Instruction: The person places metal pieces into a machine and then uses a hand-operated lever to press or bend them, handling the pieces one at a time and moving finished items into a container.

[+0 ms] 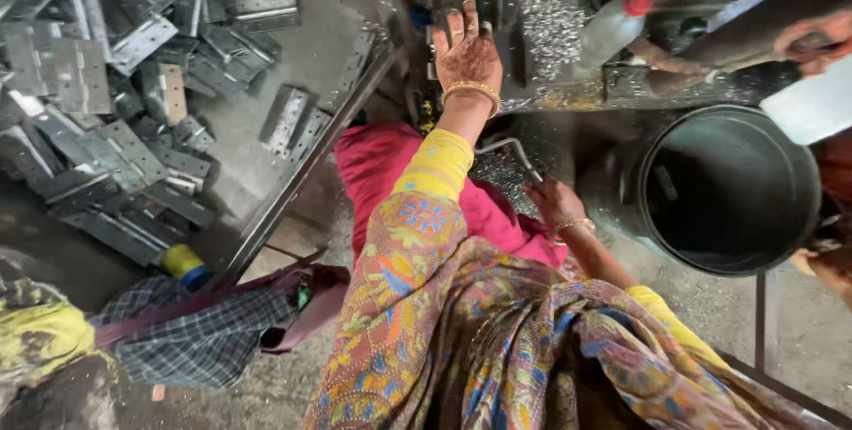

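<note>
A gritty workshop floor lies below. The left hand (468, 55) rests flat, fingers spread, on a dark metal machine (497, 4). The right hand (552, 202) clenches a bent metal handle (508, 148). Steel hinges (115, 84) fill the table (302, 57) far left; a black bucket (728, 186) stands right.

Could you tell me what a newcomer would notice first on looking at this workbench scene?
Probably the big heap of grey metal hinges filling the tray at upper left. Next, the person's left hand, fingers spread, resting on the machine at top centre beside a pile of shiny metal shavings, while the right hand grips a bent metal handle. A large empty black bucket stands at right.
</note>
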